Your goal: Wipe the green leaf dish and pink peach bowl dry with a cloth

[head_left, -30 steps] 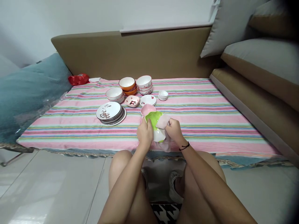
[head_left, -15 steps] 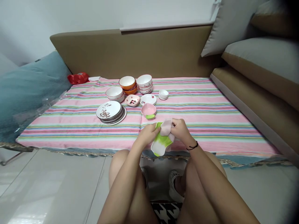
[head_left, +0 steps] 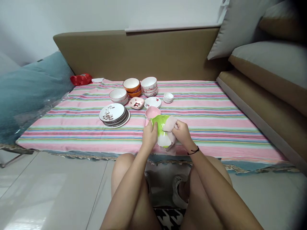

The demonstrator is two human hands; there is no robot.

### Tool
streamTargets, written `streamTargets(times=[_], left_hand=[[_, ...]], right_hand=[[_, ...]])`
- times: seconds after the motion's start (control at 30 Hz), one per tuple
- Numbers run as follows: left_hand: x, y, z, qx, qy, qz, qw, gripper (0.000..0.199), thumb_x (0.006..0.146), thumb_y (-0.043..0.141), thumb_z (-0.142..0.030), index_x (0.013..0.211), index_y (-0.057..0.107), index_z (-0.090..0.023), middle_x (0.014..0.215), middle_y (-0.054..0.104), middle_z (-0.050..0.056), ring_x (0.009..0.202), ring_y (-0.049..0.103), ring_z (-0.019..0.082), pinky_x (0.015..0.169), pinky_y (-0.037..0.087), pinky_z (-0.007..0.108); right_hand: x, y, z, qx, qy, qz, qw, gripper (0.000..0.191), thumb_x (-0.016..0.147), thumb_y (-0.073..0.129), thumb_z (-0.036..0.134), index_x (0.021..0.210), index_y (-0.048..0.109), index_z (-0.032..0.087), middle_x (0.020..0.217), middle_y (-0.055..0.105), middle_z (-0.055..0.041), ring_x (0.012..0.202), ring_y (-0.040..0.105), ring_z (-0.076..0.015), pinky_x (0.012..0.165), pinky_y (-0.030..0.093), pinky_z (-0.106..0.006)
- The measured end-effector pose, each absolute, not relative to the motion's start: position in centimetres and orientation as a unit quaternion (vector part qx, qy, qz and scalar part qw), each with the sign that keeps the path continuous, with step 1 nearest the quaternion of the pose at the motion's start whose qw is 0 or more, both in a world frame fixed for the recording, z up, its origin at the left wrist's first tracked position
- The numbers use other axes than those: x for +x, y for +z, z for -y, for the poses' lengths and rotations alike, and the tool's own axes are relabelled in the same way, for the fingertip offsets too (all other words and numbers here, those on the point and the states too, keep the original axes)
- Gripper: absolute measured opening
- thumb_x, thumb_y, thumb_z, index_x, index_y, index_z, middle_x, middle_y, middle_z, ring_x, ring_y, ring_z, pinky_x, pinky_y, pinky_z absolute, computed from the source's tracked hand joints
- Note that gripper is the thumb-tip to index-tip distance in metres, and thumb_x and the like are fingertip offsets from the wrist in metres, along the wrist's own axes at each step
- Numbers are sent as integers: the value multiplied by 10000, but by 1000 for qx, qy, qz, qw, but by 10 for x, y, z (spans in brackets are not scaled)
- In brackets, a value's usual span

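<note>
A green-and-white dish (head_left: 164,139), shaped like a leafy cabbage, is held up over the front edge of the striped cloth. My left hand (head_left: 150,135) grips its left rim, thumb on the inner face. A pale pinkish cloth (head_left: 169,123) lies over the dish's right side. Pinched in my right hand (head_left: 181,130), that cloth drapes across the rim and hangs behind the dish. Just beyond the dish sits a pink bowl (head_left: 152,112), its front partly hidden.
Dark-edged plates (head_left: 112,112) are stacked at left. Behind stand white bowls (head_left: 118,95), orange bowls (head_left: 131,85), flowered bowls (head_left: 149,83), a square dish (head_left: 136,103), flowered plates (head_left: 153,102) and small white dishes (head_left: 168,97). Cushions (head_left: 268,67) rise at right; a red bundle (head_left: 81,79) lies far left.
Both hands have lifted the green-and-white dish slightly away from me and turned it more upright. It now hides the front of the pink bowl. The cloth has shifted along its right rim.
</note>
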State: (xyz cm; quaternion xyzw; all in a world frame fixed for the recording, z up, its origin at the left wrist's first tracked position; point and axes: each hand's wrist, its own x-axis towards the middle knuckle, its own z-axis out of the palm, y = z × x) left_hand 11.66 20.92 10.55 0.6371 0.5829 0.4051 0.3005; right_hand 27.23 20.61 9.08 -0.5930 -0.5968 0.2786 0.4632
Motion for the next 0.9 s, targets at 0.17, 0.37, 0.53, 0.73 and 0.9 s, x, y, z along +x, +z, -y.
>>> streamTargets(times=[0.17,0.37,0.53,0.73,0.9], left_hand=[[118,108,-207,589,462,-610,260,295,917,344,-374,938,570,-186,867,647,78,791,578,206,714,395,289],[114,113,-206,572,463,-634,237,291,929,321,-386,987,537,-199,933,657,80,853,595,211,725,403,282],[115,117,-208,649,403,-606,221,318,933,300,-406,1008,522,-191,835,649,76,760,598,218,662,385,282],[117,121,-211,685,355,-600,212,296,933,299,-376,1030,504,-187,788,637,66,734,606,224,629,380,280],[116,126,-207,725,283,-596,196,295,936,297,-345,1066,501,-178,776,652,76,744,625,243,622,375,291]], right_hand=[[252,87,-197,-602,310,606,417,203,659,586,317,684,606,117,595,583,-15,598,495,-140,512,343,-223],[247,84,-192,-563,328,662,371,262,703,479,312,490,442,163,467,385,26,498,364,-89,467,272,-218],[256,85,-195,-586,271,659,386,243,676,436,283,464,373,183,445,375,14,462,335,-86,453,247,-229],[258,80,-196,-594,275,615,439,290,671,468,314,438,346,194,410,325,29,443,319,-84,434,238,-229],[260,78,-201,-591,309,555,498,255,668,506,342,492,478,161,472,431,21,501,373,-98,452,299,-221]])
